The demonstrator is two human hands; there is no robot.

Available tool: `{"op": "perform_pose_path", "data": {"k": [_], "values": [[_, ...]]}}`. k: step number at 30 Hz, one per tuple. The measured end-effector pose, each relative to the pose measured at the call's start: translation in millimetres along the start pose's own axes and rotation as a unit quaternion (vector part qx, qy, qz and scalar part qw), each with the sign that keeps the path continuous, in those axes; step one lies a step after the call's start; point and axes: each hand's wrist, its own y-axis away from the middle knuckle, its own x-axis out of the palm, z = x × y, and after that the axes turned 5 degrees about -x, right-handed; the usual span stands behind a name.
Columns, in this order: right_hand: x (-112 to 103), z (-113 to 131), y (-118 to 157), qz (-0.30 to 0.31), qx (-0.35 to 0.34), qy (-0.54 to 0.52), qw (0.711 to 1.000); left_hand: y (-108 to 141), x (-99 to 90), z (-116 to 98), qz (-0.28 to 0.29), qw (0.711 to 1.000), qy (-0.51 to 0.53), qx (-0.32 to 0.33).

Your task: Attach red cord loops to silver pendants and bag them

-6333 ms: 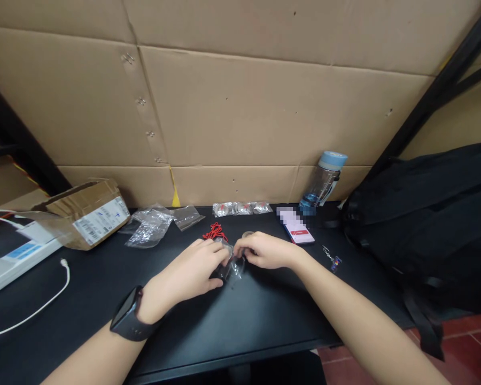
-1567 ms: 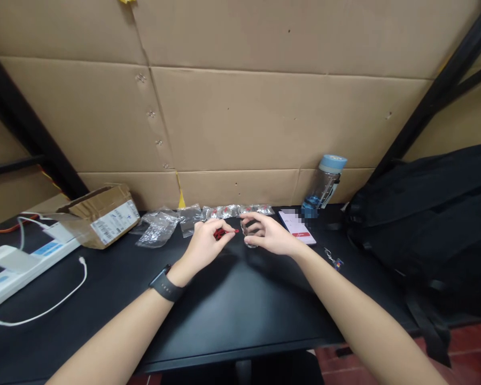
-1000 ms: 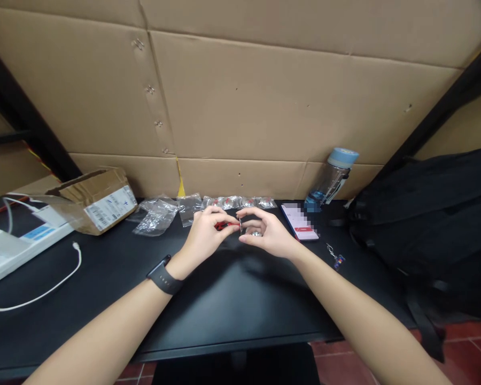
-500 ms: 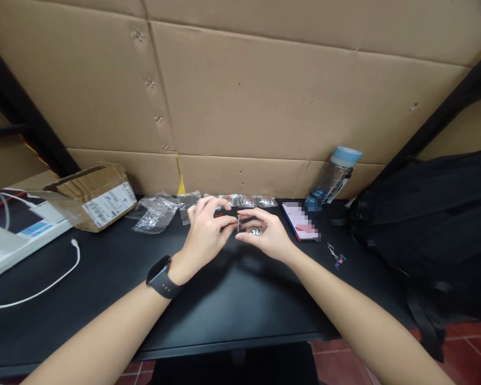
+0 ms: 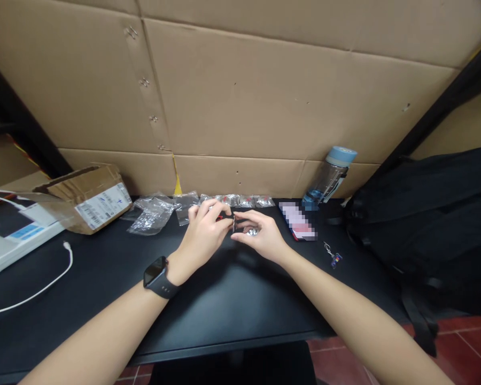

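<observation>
Above the black table, my right hand grips a thin, flat, shiny piece between thumb and fingertips. The piece is seen edge-on, so its kind does not show. My left hand, with a black watch at the wrist, is bent with thumb and fingers closed against the near side of that piece. Whatever its fingertips hold is hidden. Something small and red shows between the left fingers. Behind the right fingers lie small silvery things, partly covered by the hand.
Clear plastic bags and several small packets line the cardboard wall. To the left stand an open carton and a white power strip with a cable. To the right are a phone, a bottle, a keychain and a black backpack.
The view has shifted slightly, so everything sits a little further left. My left fingers have curled in more around the thin piece; my right hand keeps its grip.
</observation>
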Motion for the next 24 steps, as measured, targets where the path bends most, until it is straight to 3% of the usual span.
{"op": "perform_pose_path", "data": {"k": [12, 20, 24], "values": [[-6.6, 2.0, -1.2, 0.023, -0.029, 0.048, 0.998, -0.2, 0.0, -0.1, 0.029, 0.999, -0.007, 0.017], [-9.0, 9.5, -4.2, -0.001, 0.044, -0.058, 0.997, -2.1, 0.4, -1.4, 0.010, 0.998, 0.048, -0.032], [-8.7, 7.9, -3.5, 0.007, 0.042, -0.062, 0.997, -2.2, -1.0, -2.2, 0.003, 0.996, 0.066, -0.053]]}}
